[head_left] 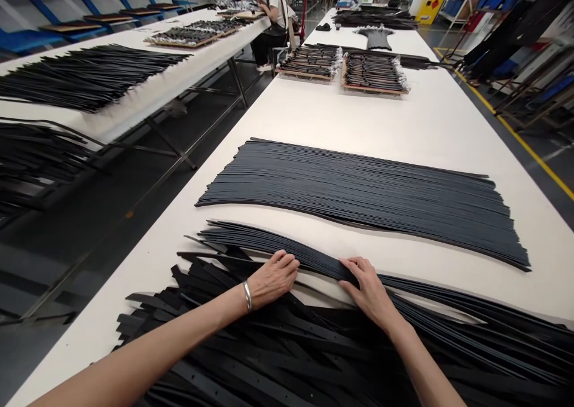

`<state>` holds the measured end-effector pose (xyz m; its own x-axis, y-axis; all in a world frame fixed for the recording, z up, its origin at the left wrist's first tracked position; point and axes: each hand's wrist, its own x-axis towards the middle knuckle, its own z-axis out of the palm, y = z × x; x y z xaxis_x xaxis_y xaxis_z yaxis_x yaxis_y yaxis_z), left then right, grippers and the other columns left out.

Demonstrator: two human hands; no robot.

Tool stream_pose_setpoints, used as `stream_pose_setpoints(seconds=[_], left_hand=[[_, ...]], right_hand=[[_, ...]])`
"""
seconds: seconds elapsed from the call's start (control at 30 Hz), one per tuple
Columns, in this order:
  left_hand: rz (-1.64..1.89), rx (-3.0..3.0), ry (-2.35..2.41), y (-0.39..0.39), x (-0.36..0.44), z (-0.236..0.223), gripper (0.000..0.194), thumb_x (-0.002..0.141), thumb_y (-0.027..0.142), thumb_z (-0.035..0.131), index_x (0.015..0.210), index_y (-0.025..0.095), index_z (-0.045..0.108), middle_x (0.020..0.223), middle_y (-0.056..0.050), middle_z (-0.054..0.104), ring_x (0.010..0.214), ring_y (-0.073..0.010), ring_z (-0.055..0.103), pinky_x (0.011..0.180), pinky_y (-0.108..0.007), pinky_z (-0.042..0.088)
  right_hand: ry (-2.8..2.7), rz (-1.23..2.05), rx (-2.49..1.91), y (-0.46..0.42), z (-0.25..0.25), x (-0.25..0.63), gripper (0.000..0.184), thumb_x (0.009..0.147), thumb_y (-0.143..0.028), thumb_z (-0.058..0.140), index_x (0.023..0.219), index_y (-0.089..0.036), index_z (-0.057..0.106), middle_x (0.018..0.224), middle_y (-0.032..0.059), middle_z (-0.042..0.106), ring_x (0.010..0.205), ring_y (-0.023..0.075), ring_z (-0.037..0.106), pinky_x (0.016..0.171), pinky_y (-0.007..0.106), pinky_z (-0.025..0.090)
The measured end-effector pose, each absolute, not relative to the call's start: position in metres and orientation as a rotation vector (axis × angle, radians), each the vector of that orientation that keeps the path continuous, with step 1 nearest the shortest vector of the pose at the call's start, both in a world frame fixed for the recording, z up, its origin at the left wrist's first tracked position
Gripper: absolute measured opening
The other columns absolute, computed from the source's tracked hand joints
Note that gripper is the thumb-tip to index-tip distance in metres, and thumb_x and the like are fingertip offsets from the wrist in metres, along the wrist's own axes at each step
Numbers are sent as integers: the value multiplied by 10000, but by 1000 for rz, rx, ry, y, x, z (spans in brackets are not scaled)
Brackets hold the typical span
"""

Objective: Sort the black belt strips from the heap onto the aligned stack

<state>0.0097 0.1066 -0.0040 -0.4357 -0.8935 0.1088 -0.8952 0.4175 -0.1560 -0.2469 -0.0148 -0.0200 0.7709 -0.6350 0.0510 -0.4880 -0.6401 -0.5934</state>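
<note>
My right hand (368,290) pinches a bundle of long black strips (327,262), thumb on the near side and fingers over the far edge. The strips lie side by side and fan out toward their left ends. My left hand (273,277), with a silver bangle at the wrist, has its fingers curled closed around a single black strip (224,257) beside the bundle; the fingertips are partly hidden. Under my forearms spreads a loose, tangled pile of black strips (251,359), some with small holes. Beyond the bundle lies a flat, neatly aligned row of black strips (359,186).
The white table (305,111) runs away from me. Farther along it stand two trays of bundled dark straps (374,72). A second table at left carries more black strips (89,75). A seated person (274,12) works there. A yellow floor line (529,132) passes at right.
</note>
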Motion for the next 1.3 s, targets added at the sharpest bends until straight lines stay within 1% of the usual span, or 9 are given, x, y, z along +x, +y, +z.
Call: stream_pose_setpoints(seconds=[0.13,0.23,0.43,0.7,0.8,0.9,1.03,1.2,1.3], left_hand=[[214,1516,-2582,108,22,-5,229,877,399,548,883,172,576,1253,-80,513,1205,-233,382,1061,-431,289],[122,1448,-2616,112,25,-6,315,854,484,547,910,176,581,1334,-86,473,1250,-244,361,1084,-443,279],[245,1408,-2694,110,18,-6,137,883,214,536,989,166,607,1317,-80,511,1232,-218,410,1097,-405,293],[136,1439,-2588,86,12,-8,99,890,204,508,829,151,566,1381,-127,445,1320,-256,337,1111,-480,279],[23,1542,-2467,73,7,-11,136,902,218,482,797,145,530,1332,-160,485,1295,-240,375,1102,-487,287],[-73,1598,-2425,67,8,-12,138,894,221,502,998,139,536,1254,-129,542,1203,-215,453,1050,-441,349],[-59,1810,-2509,75,50,-8,507,881,269,528,1347,147,369,1199,-121,545,1086,-243,486,944,-398,396],[70,2204,-2490,125,157,9,494,913,288,422,1382,144,358,1191,-156,518,1049,-291,473,903,-428,391],[317,2502,-2146,156,171,29,434,917,227,353,1339,143,411,1175,-181,509,1046,-323,463,865,-482,389]], right_hand=[[837,-336,-2388,-14,-21,-246,425,875,-267,507,1294,-280,436,1173,75,488,1094,247,453,945,442,412],[838,-340,-2382,-13,-20,-246,433,876,-273,504,1302,-275,431,1185,83,482,1111,255,443,946,447,411],[844,-343,-2379,-14,-20,-247,426,870,-282,507,1291,-267,444,1186,89,487,1106,264,447,938,455,418],[858,-358,-2440,-11,-17,-246,409,891,-325,494,1292,-259,440,1181,87,491,1105,251,451,946,438,411],[840,-362,-2499,-7,-13,-246,521,851,-424,558,1317,-241,415,1205,100,480,1113,265,448,956,451,403],[792,-352,-2551,-5,-13,-246,547,857,-401,552,1348,-233,380,1219,110,477,1124,276,442,949,456,407],[781,-342,-2597,-6,-17,-247,491,911,-320,458,1382,-249,339,1208,111,495,1112,280,449,918,470,416],[776,-317,-2613,-7,-18,-249,495,918,-340,445,1391,-243,334,1207,114,501,1102,286,446,909,472,410],[791,-304,-2595,-6,-18,-249,480,923,-341,438,1380,-236,342,1217,115,490,1114,293,428,918,474,392]])
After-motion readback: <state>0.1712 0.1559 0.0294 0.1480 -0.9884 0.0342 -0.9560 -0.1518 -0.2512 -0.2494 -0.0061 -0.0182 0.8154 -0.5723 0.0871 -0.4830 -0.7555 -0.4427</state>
